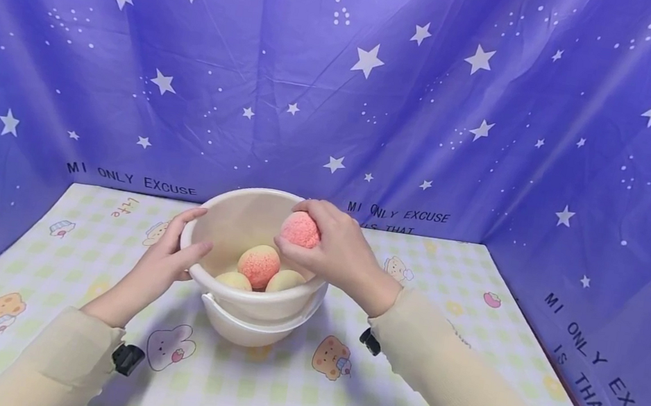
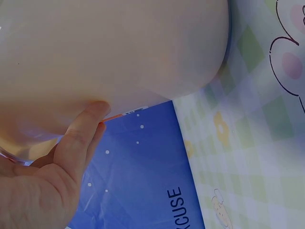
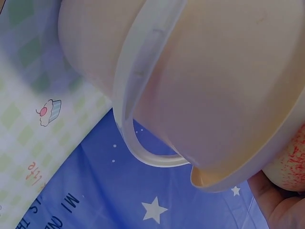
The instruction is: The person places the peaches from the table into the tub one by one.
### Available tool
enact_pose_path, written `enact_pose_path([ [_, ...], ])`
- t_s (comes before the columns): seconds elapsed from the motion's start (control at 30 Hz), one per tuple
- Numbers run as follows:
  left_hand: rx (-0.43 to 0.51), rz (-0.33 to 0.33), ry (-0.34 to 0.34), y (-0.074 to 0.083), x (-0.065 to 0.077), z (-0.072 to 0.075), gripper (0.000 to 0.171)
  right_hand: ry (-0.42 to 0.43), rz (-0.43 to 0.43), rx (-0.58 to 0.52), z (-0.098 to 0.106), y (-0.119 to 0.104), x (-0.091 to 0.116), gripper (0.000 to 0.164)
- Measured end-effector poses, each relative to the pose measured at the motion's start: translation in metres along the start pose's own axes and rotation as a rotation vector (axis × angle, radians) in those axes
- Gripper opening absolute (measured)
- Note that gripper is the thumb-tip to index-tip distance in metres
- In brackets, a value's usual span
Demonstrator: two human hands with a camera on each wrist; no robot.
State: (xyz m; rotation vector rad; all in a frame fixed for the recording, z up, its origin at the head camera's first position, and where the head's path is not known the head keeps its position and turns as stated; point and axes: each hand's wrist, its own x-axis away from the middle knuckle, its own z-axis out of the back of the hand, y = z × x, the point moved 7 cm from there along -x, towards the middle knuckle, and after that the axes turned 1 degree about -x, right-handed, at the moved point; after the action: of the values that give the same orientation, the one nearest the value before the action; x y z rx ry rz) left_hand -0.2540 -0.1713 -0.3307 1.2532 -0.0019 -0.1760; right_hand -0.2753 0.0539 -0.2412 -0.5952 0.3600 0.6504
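A cream plastic bucket [image 1: 246, 327] stands on the table, its white handle [image 3: 138, 81] hanging down across the front. Inside lie a pink-and-yellow speckled peach [image 1: 258, 267] and two pale yellow round fruits [image 1: 286, 281], only partly visible. My left hand [image 1: 170, 246] grips the bucket's left rim, thumb over the edge; in the left wrist view its fingers [image 2: 76, 138] lie against the outer wall. At the right rim, my right hand [image 1: 334, 246] holds another peach [image 1: 300, 229], rough and pink on top, with thumb and fingers around it. Its yellow, red-flecked side shows in the right wrist view.
Under the bucket is a green-and-white checked tablecloth [image 1: 397, 396] with cartoon prints. A blue curtain [image 1: 294, 72] with white stars rises behind the table and along both sides.
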Motion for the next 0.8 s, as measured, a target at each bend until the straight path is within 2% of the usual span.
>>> enact_pose_path([
  [0.6, 0.009, -0.007, 0.004, 0.001, -0.001, 0.000, 0.065, -0.033, -0.018, 0.004, -0.008, -0.003, -0.005, 0.041],
  [0.8, 0.009, -0.003, 0.005, -0.001, 0.000, 0.001, 0.067, -0.070, -0.043, 0.000, -0.014, -0.004, -0.008, 0.042],
])
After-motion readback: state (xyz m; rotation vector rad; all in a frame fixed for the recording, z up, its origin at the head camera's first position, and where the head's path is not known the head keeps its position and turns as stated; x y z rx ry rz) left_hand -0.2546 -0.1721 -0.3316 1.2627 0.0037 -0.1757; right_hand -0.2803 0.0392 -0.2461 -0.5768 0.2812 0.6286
